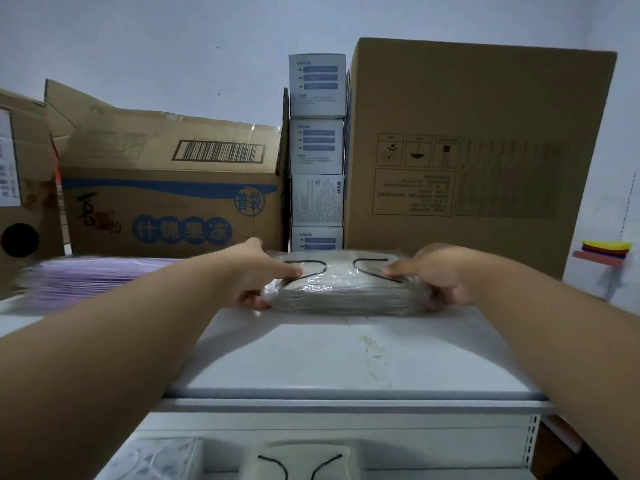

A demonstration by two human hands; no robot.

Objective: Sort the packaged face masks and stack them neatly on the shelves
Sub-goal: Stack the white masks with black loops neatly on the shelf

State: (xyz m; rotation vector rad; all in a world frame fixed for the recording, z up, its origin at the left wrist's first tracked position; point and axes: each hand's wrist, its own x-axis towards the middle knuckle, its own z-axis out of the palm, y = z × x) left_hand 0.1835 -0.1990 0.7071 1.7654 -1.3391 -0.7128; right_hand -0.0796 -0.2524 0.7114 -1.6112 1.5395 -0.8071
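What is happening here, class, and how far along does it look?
A person holds a clear-wrapped pack of grey face masks by its two ends, left hand and right hand, thumbs on top. The pack sits on the white top shelf, in front of a column of small white boxes and between cardboard cartons. A stack of purple masks lies to the left. Another grey pack sits on the shelf below.

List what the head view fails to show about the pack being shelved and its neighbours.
- Grey mask pack: its underside is hidden, so shelf contact cannot be told.
- Left hand and right hand: fingers hidden behind the pack's ends.
- Purple pack stack: blurred, count unreadable.
- Lower-shelf pack: cut by the bottom edge.
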